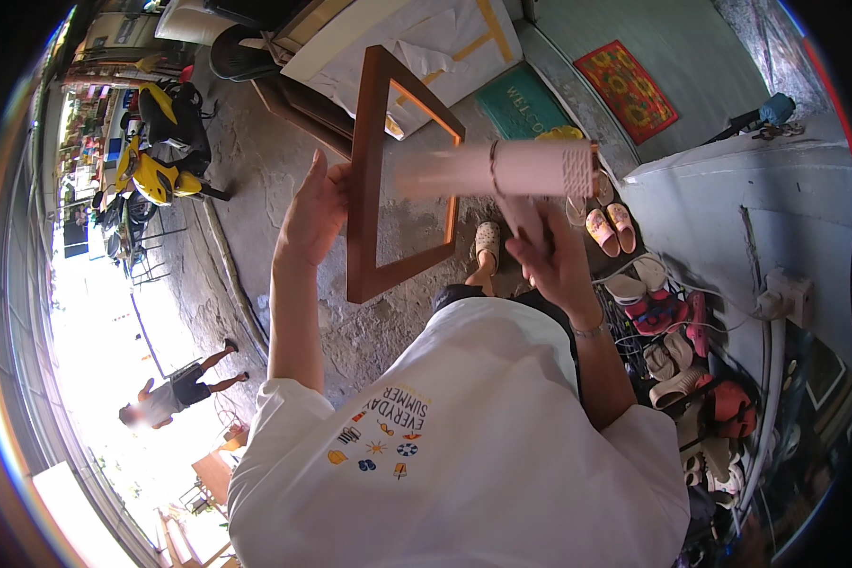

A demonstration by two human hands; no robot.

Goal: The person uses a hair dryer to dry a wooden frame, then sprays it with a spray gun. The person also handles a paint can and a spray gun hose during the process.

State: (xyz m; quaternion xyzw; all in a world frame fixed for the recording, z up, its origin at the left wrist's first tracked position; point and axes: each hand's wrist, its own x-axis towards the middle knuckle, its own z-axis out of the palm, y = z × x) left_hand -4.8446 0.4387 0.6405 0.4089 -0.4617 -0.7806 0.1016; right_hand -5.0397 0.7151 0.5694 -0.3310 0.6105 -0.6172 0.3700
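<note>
Wooden picture frame, empty and reddish brown, stands upright in the air over a rough grey concrete floor that runs from a bright open shopfront on the left to a grey wall on the right. Far left, a yellow motorbike is parked by the doorway, and a person in dark shorts stands out in the sunlight. Next comes the left hand, wrapped around the frame's left upright with fingers behind and thumb in front, holding it firmly. The frame is a plain rectangle of flat moulding, its inner edge lighter, and the floor shows through its opening; it tilts a little, the top corner leaning away. Behind it lie flat pale boards and a teal doormat. To the right, the right hand is closed on a pinkish cylinder-shaped tool, blurred with motion, which crosses the frame's right upright. Further right sit a red patterned mat, pink slippers and a wire rack crowded with shoes against the wall. Open floor lies left of the frame and beneath it; the right side is hemmed in by the rack and wall.
</note>
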